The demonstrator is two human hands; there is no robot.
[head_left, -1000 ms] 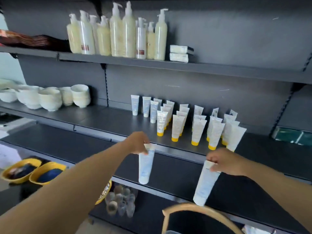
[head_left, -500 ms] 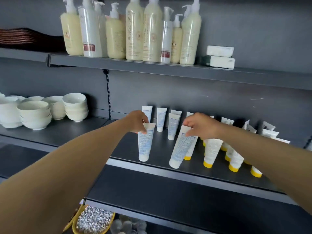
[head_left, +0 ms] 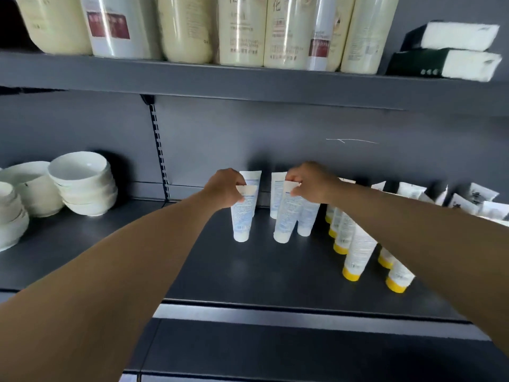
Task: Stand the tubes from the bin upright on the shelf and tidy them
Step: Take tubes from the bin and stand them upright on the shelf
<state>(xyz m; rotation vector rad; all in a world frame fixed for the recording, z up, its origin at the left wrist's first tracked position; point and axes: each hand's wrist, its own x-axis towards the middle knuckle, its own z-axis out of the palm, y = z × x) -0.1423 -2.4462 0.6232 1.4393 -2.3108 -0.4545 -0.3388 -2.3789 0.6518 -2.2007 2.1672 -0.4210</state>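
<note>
Dark grey shelf (head_left: 275, 274) here, white bowls (head_left: 82, 183) stacked far left. Left hand (head_left: 224, 188) has its fingers pinching the crimped top of a white tube (head_left: 242, 216), cap down on the shelf. Right hand (head_left: 311, 183) pinches a second tube (head_left: 286, 216) the same way, slightly tilted. Yellow-capped tubes (head_left: 355, 252) crowd in a row to the right.

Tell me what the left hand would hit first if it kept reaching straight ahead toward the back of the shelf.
Probably the white tube standing right behind the tube it holds; the left hand is nearly against it already. Behind that is the shelf's back panel. Depth is hard to judge.
</note>
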